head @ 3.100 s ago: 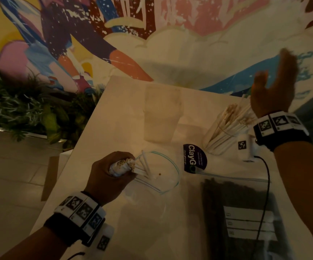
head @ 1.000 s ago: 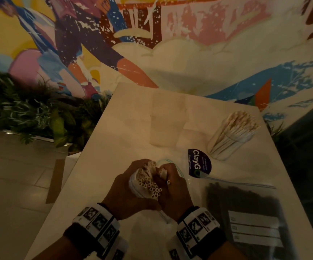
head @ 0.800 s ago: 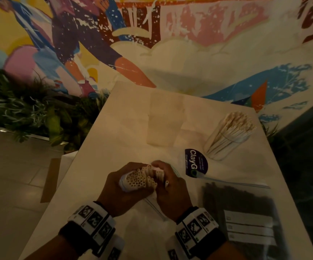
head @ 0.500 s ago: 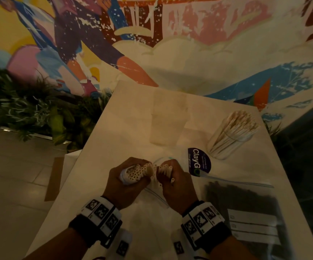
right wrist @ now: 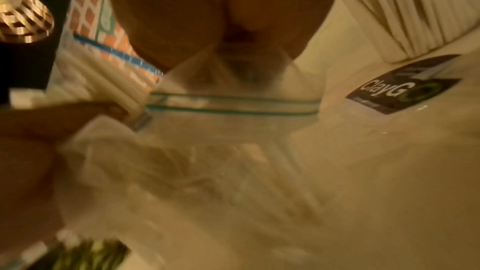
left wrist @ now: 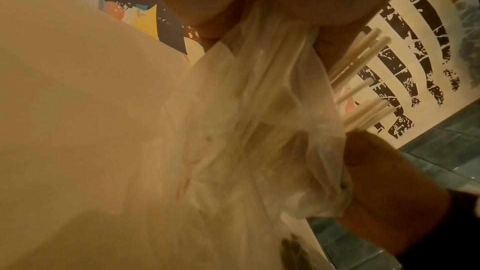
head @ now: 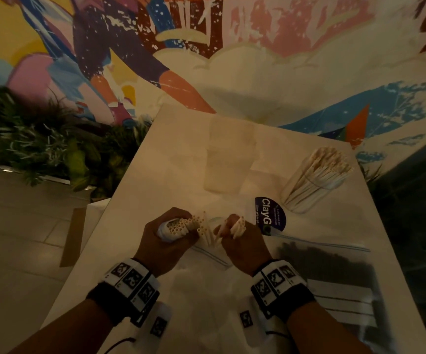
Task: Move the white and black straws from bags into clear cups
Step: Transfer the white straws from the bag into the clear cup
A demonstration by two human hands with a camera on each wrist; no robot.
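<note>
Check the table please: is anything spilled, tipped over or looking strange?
Nothing is spilled or tipped. The clear cup of white straws and the empty clear cup stand upright. The bag of black straws lies flat. The left hand and the right hand each grip white straws.

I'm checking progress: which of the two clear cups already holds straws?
The clear plastic cup on the right, packed with white straws; the other clear cup, at centre, stands empty.

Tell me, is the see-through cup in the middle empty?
Empty. The clear cup shows nothing inside, while the other cup holds white straws.
</note>
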